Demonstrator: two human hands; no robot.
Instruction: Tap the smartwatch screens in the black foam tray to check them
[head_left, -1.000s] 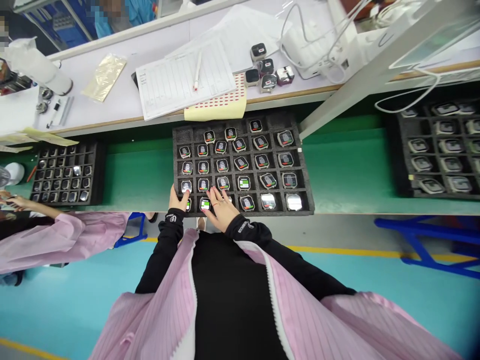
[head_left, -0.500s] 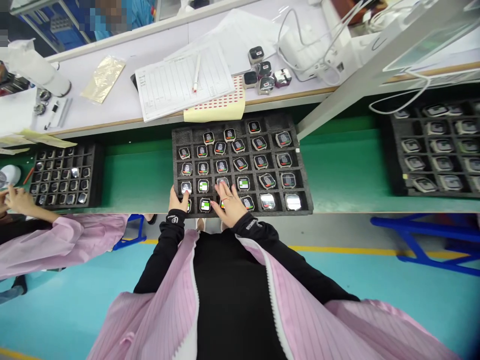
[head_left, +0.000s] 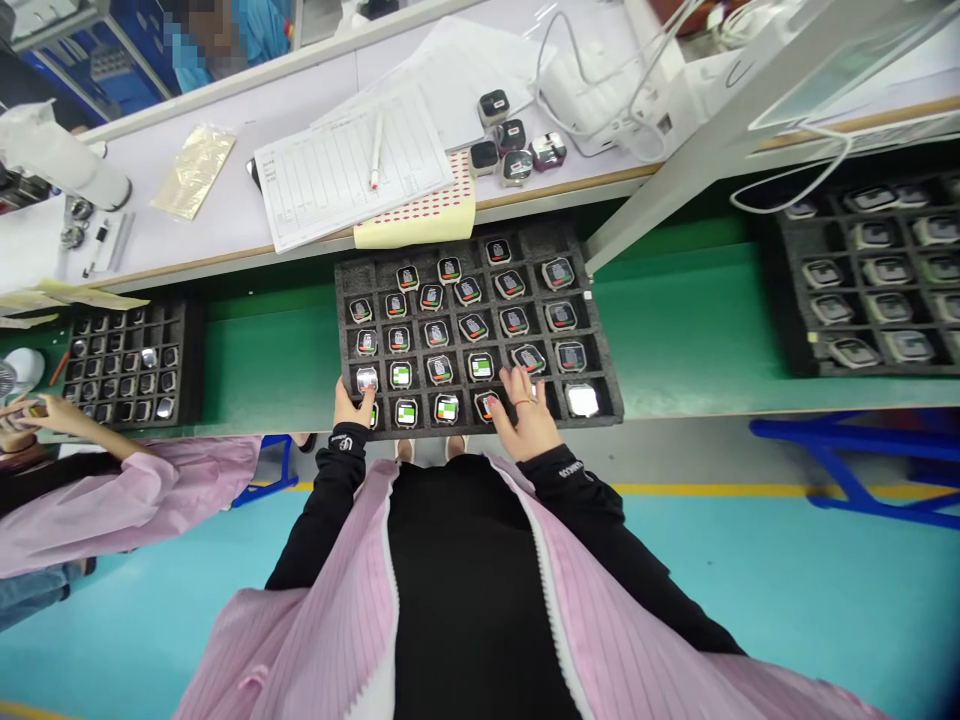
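In front of me lies a dark grey foam tray (head_left: pixel 609 385), divided into square compartments that hold many smartwatches with lit screens. My left hand (head_left: pixel 354 405) grips the tray's front left corner, thumb over the inner side and fingers round the outside. It partly covers a smartwatch (head_left: pixel 372 414) there. My right hand (head_left: pixel 529 412) is over the front row with fingers apart. Its thumb touches a smartwatch (head_left: pixel 486 405), and the other fingers partly hide the compartment to the right. A smartwatch with a white screen (head_left: pixel 581 400) sits at the front right.
Above the tray, a shelf (head_left: pixel 300 85) carries a printed form (head_left: pixel 352 170) with a pen (head_left: pixel 376 150), several watches and a white cabled box (head_left: pixel 592 105). More watch trays stand left (head_left: pixel 196 370) and right (head_left: pixel 795 340). At far left are a co-worker's hands (head_left: pixel 56 415).
My right hand has moved right along the front row, uncovering watches with lit screens. My left hand stays at the tray's corner. The whole view has shifted slightly.
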